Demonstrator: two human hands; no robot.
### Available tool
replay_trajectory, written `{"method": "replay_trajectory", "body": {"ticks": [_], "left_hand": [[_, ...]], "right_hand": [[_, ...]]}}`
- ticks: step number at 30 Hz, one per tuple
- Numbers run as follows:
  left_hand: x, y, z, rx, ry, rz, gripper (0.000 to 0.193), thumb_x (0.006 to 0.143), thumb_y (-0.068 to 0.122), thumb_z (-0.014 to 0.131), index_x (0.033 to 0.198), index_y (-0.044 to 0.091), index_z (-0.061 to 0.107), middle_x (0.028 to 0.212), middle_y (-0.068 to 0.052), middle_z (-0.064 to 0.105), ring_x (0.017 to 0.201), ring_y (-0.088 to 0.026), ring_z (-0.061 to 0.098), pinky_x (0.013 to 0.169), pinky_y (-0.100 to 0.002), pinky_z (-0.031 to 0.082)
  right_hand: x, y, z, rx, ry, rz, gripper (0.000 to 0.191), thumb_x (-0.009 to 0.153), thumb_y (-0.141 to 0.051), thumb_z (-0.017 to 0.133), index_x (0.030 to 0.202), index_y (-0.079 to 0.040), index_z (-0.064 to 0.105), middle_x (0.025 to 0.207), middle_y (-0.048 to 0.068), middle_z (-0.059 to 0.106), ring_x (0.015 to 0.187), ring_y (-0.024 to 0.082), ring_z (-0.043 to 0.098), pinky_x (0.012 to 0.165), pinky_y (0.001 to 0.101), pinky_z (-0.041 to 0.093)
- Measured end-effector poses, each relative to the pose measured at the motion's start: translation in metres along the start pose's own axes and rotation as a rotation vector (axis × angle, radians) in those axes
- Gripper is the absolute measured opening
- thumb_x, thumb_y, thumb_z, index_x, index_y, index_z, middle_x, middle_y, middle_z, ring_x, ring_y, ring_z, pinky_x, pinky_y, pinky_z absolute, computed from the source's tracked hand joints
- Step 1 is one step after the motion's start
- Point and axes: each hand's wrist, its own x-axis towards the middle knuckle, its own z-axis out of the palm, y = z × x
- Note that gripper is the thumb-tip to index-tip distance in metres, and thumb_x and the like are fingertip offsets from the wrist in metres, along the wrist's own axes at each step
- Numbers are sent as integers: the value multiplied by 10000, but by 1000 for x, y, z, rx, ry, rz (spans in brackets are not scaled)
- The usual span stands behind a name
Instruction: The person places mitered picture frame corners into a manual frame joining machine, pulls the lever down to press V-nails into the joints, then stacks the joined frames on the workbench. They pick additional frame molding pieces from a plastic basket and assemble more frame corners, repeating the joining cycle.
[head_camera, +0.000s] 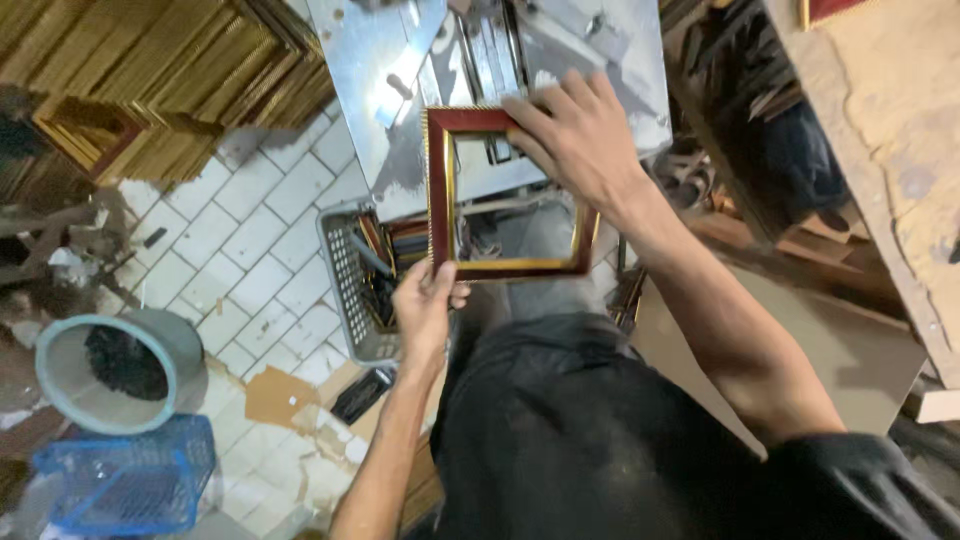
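Note:
I hold a small rectangular picture frame (438, 190), dark red with gold edging, in front of a metal machine table (390, 90). My left hand (425, 300) grips its lower left corner from below. My right hand (565, 135) grips the upper right corner, fingers spread over the top rail. The frame is empty, and the machine shows through its opening.
A grey plastic basket (345, 290) with frame strips stands on the tiled floor under the frame. A grey round bin (115, 365) and a blue crate (130, 480) sit at lower left. Stacked gold mouldings (160, 70) fill the upper left. A wooden bench (880, 130) runs along the right.

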Motion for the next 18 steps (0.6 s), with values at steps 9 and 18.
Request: {"method": "replay_trajectory", "body": {"ticks": [9, 18], "left_hand": [[94, 107, 80, 772, 41, 799, 655, 929, 168, 778, 1505, 19, 503, 1415, -176, 594, 1121, -315, 534, 960, -406, 442], [100, 83, 64, 1308, 379, 942, 335, 962, 319, 758, 1273, 198, 730, 1335, -159, 495, 1253, -371, 384, 961, -519, 279]], "right_hand": [[-93, -30, 12, 600, 73, 859, 399, 961, -205, 800, 1047, 8, 474, 691, 71, 610, 573, 199, 594, 554, 291, 484], [-35, 20, 3, -80, 195, 308, 420, 913, -232, 859, 1306, -158, 731, 1348, 140, 501, 1257, 340, 400, 1028, 467, 332]]}}
